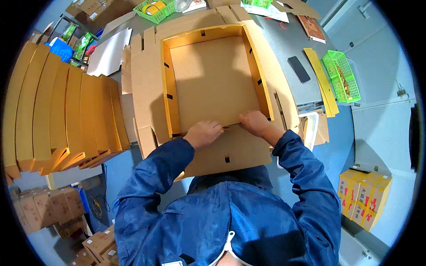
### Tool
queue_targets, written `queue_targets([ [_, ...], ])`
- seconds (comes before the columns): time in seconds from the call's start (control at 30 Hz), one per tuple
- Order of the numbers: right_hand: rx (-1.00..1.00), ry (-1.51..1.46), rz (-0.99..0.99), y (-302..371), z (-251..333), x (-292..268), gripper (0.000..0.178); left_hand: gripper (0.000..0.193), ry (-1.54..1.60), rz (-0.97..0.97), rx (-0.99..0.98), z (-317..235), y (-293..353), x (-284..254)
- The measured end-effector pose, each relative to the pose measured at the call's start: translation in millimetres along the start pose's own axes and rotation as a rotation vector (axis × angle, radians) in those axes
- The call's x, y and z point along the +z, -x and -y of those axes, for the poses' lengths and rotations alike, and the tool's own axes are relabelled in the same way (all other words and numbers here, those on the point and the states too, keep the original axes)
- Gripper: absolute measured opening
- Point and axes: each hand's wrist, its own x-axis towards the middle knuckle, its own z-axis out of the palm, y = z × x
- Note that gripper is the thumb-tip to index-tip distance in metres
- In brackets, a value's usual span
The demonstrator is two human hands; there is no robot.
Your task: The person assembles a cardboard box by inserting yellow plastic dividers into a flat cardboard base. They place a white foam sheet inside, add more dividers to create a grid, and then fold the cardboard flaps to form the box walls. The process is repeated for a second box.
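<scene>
In front of me lies a shallow golden-yellow tray-shaped box (166, 88) with a brown cardboard bottom (213, 84). Its far and side walls stand up and carry small black slots or tabs. My left hand (204, 134) is closed at the box's near edge, left of the middle, fingers curled over it. On the same edge, farther right, my right hand (255, 123) is closed too, its fingertips pressed down. Between them shows a thin orange-and-dark strip of that edge. A brown cardboard flap (226, 157) reaches from there toward my body. What lies under my fingers is hidden.
Larger flattened cardboard (148, 88) lies under the box. Tall golden-yellow trays (57, 106) stand stacked at the left. On the right are a black phone (298, 69), yellow strips (321, 82) and a green basket (344, 80). Another green basket (155, 11) holds tape rolls.
</scene>
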Motion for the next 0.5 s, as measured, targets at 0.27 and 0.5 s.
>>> queue_targets([
  [0.27,0.217,0.115,0.127,-1.8,19.6,-6.7,0.031,0.047,0.522,0.193,-0.278,23.9,-20.3,7.4],
  [0.5,-0.092,0.171,0.128,97.3,118.3,14.2,0.052,0.045,0.799,0.295,-0.179,50.3,-20.3,31.4],
])
